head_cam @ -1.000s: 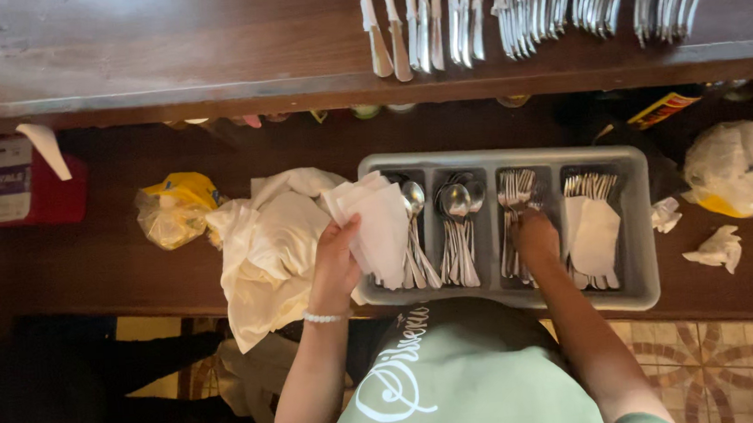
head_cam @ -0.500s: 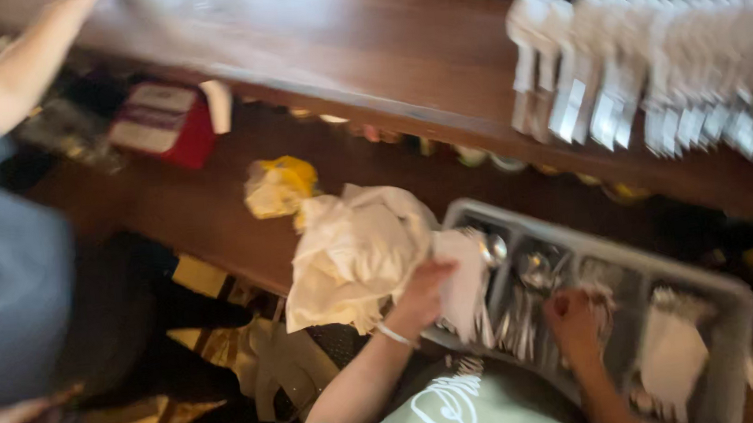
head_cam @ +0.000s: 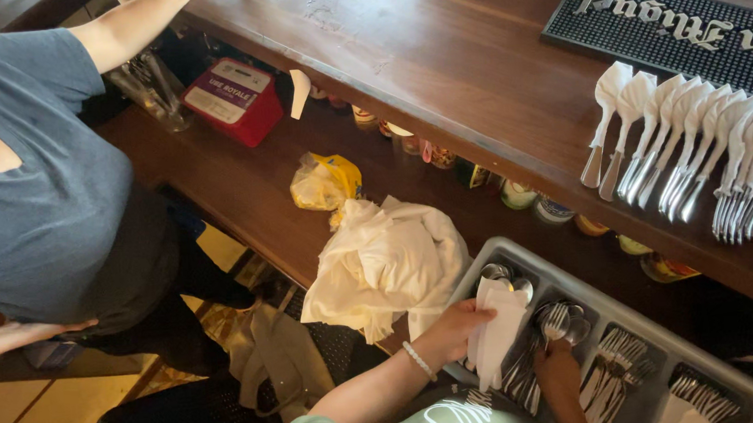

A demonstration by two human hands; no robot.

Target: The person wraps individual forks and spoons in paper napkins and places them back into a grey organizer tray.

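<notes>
My left hand (head_cam: 452, 332) holds a folded white napkin (head_cam: 496, 328) over the left end of a grey cutlery tray (head_cam: 614, 303). My right hand (head_cam: 557, 368) is down inside the tray among spoons and forks, its fingers closed around a fork (head_cam: 556, 318) whose tines stick up above the hand. The tray's compartments hold several spoons, forks and knives. A crumpled white cloth (head_cam: 389, 264) lies just left of the tray, close to my left wrist.
Several napkin-wrapped cutlery rolls (head_cam: 700, 158) line the wooden counter (head_cam: 437, 66) beside a black rubber bar mat (head_cam: 673, 27). On the lower shelf sit a yellow bag (head_cam: 326, 180), a red box (head_cam: 236, 98) and jars (head_cam: 517, 195). Another person in a blue-grey shirt (head_cam: 35, 191) stands at the left.
The view has swung left and tilted, bringing the other person into sight. My left hand keeps the napkin at the tray; my right hand has shifted left and closed on a fork.
</notes>
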